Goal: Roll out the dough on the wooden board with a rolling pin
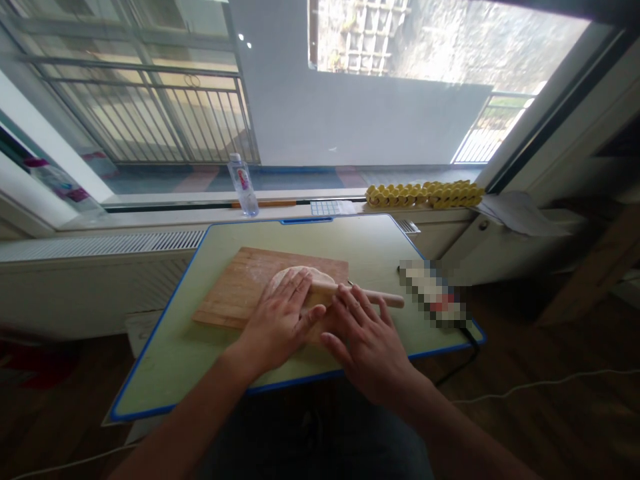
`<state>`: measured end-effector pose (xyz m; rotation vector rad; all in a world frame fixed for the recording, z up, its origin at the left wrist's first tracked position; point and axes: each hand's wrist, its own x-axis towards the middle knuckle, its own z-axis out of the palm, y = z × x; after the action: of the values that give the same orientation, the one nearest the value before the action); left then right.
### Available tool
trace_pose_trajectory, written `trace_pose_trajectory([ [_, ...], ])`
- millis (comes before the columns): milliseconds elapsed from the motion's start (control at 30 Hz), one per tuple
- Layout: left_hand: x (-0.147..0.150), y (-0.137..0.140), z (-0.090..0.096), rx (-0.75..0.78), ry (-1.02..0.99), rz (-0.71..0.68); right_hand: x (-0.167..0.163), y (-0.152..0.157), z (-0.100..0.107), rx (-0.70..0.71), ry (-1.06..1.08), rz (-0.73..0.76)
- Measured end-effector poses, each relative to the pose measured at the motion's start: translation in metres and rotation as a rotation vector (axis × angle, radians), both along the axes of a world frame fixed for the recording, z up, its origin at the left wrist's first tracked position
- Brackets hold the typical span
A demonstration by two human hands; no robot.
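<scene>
A pale wooden rolling pin (387, 299) lies across a flattened round of dough (320, 275). The dough rests on a wooden board (227, 290) dusted with some flour. My left hand (287, 310) holds down the pin's left part, its fingers close together and hiding that end. Farther right, my right hand (363, 330) grips the pin from above, its fingers bent over it and somewhat apart. The pin's right end sticks out beyond these fingers. Both hands cover much of the dough's near side.
The board lies on a pale green table (185, 353) with a blue rim. A pixelated object (435, 293) with a black strap lies at the table's right. On the windowsill stand a clear bottle (243, 187) and a yellow bumpy object (425, 194). A radiator (100, 280) is at left.
</scene>
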<state>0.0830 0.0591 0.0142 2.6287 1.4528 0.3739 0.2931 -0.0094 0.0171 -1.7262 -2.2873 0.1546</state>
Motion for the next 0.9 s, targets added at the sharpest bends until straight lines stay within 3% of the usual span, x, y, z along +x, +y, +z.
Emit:
trace_pose_trajectory([
  [100, -0.006, -0.012, -0.002, 0.006, 0.017, 0.005, -0.002, -0.012, 0.0, 0.011, -0.002, 0.013],
  [167, 0.0, -0.004, 0.002, -0.017, 0.048, 0.03, -0.001, -0.002, 0.001, 0.003, -0.009, -0.006],
  [400, 0.039, 0.077, 0.021, -0.207, 0.099, 0.11, 0.01, 0.078, 0.009, -0.065, -0.046, -0.077],
  [500, 0.045, 0.091, 0.024, -0.217, 0.117, 0.113, 0.014, 0.091, 0.012, -0.08, -0.047, -0.081],
  [600, 0.038, 0.072, 0.02, -0.19, 0.111, 0.103, 0.012, 0.074, 0.012, -0.056, -0.029, -0.067],
  [800, 0.001, -0.006, -0.001, 0.058, 0.04, 0.014, 0.004, -0.001, 0.002, 0.008, 0.02, 0.006],
  [900, -0.005, -0.017, -0.006, 0.101, 0.03, 0.006, 0.002, -0.012, -0.002, 0.027, 0.034, 0.01],
])
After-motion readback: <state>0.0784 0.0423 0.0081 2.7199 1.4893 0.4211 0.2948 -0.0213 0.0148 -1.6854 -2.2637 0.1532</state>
